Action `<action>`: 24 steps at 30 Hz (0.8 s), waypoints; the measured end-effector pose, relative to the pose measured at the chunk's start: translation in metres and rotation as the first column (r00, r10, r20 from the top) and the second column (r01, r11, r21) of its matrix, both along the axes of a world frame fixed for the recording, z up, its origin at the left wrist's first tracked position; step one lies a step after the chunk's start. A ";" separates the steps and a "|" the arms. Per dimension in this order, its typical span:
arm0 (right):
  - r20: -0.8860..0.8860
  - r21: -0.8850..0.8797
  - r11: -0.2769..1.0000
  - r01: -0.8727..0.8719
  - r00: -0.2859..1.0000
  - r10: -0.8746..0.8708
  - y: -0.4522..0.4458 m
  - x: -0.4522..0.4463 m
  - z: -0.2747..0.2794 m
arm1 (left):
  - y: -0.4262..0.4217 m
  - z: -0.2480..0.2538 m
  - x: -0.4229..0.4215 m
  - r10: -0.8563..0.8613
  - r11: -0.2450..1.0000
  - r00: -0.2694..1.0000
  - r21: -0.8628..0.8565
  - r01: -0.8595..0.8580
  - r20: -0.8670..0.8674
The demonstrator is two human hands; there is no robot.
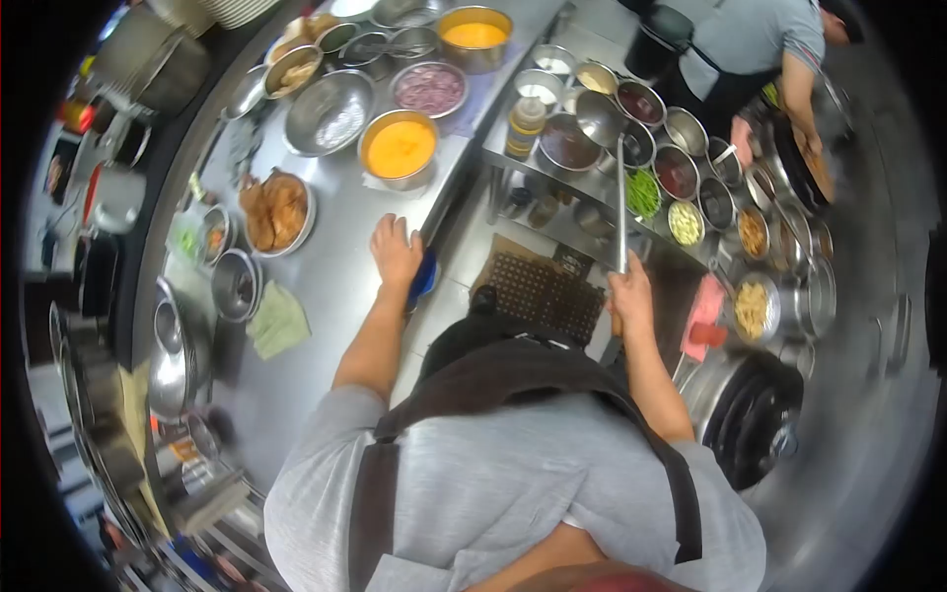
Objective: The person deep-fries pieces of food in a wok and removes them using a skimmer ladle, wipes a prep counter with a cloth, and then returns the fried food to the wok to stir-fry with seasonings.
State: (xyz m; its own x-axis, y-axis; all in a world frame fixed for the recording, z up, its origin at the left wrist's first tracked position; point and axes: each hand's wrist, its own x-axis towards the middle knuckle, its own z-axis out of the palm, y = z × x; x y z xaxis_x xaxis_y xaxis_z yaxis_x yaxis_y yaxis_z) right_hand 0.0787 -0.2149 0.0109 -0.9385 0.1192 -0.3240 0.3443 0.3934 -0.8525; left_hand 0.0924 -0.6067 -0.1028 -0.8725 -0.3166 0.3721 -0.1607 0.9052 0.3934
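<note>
My right hand (631, 293) is wrapped around the handle of a long metal ladle (622, 212). The ladle's round bowl is up among the metal containers on the right-hand station. My left hand (397, 249) is at the edge of the steel counter (340, 222), fingers stretched forward and holding nothing. Just beside that wrist shows a blue object (424, 279), partly hidden by the arm. Ahead of my left hand stands a pot of orange-yellow liquid (400, 148). Close to the ladle are a container of chopped greens (643, 194) and one of pale chopped pieces (685, 223).
On the left counter are a bowl of browned meat (279, 212), a green cloth (278, 322), an empty steel bowl (328, 113) and sliced onions (430, 89). A large black-lidded pot (755, 419) stands at right. A co-worker (745, 44) works beyond the containers. A perforated mat (541, 289) covers the floor.
</note>
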 end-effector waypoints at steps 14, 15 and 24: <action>-0.012 0.635 0.749 -0.191 0.967 0.256 0.007 0.024 0.003 | -0.005 -0.001 -0.006 -0.053 0.997 0.994 -0.050 0.058 0.095; -0.047 0.729 0.660 -0.183 0.948 0.314 0.010 0.020 0.003 | -0.004 -0.001 -0.006 -0.062 0.997 0.993 -0.046 0.067 0.101; 0.053 0.597 0.769 -0.229 0.968 0.247 -0.015 0.003 -0.021 | -0.005 0.000 -0.007 -0.053 0.998 0.992 -0.023 0.056 0.113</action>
